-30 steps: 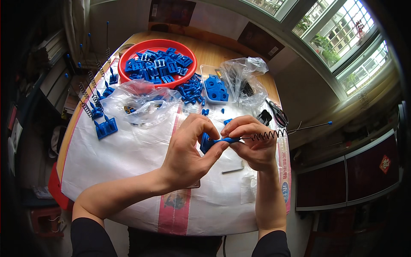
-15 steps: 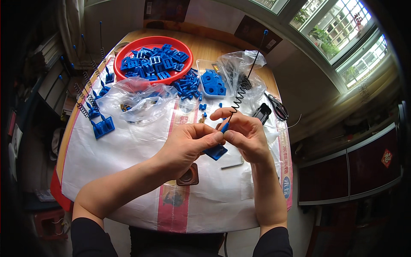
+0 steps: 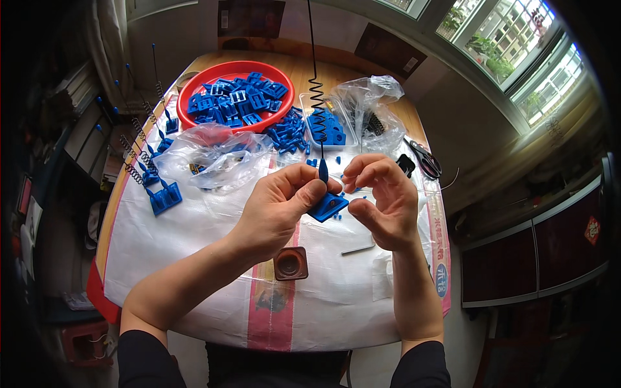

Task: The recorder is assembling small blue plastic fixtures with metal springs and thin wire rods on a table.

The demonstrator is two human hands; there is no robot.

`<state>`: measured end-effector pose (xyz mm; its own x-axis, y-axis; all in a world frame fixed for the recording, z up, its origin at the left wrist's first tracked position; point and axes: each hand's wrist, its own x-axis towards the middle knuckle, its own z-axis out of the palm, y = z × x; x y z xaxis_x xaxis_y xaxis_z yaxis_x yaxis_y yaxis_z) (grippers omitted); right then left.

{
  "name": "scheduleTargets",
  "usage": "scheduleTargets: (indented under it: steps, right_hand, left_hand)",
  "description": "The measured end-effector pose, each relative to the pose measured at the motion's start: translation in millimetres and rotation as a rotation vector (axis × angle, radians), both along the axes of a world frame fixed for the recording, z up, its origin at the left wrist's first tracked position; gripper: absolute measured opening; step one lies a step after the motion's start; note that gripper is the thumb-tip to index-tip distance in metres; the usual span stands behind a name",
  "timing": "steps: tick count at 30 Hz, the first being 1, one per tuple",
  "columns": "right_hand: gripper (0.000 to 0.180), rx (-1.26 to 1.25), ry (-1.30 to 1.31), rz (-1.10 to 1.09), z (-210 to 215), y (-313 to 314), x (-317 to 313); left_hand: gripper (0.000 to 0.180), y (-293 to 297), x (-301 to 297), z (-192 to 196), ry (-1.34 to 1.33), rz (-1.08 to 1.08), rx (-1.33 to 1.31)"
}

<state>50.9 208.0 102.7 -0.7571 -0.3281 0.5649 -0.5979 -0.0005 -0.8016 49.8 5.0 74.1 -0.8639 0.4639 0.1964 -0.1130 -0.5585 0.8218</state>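
My left hand (image 3: 278, 204) is closed on a blue plastic base (image 3: 328, 207), pinching it near a slim blue sleeve (image 3: 323, 170). From the sleeve a black coiled wire (image 3: 317, 100) rises upright past the top of the picture. Just to the right, my right hand (image 3: 388, 200) is open, its fingers curved and apart, close to the base's edge without visibly gripping it. Below the hands, a brown square dish (image 3: 291, 264) and a bent metal rod like a hex key (image 3: 358, 249) lie on the white sheet (image 3: 194, 278).
A red basin (image 3: 182, 97) full of blue plates stands at the back. Beside it are small blue parts (image 3: 289, 134), a clear box (image 3: 355, 142) of blue pieces, plastic bags (image 3: 217, 152) and scissors (image 3: 427, 160). Several blue bases with coiled wires (image 3: 166, 198) stand at the left edge.
The coiled wire has swung from leaning right to upright. My right hand has let go of the blue sleeve and moved right, its fingers spreading. My left hand keeps its hold.
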Motion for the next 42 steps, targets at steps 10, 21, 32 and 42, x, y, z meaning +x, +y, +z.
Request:
scheduleTargets:
  steps: [10, 21, 32, 42]
  right_hand:
    - [0.04, 0.34, 0.526, -0.235, 0.2, -22.8, 8.2]
    - [0.036, 0.288, 0.527, -0.261, 0.4, -22.4, 11.6]
    - [0.033, 0.258, 0.4, -0.176, -0.3, -27.5, 14.3]
    - [0.033, 0.177, 0.271, -0.109, -1.3, -25.1, 14.0]
  left_hand:
    - [0.02, -5.0, -2.3, 3.3, -0.037, 0.069, 0.016]
    - [0.03, -13.1, -11.0, 15.1, -0.074, -0.009, 0.107]
    - [0.033, -16.7, -20.2, 13.7, -0.124, -0.091, 0.205]
    - [0.03, -23.4, -25.0, 6.0, -0.136, -0.237, 0.22]
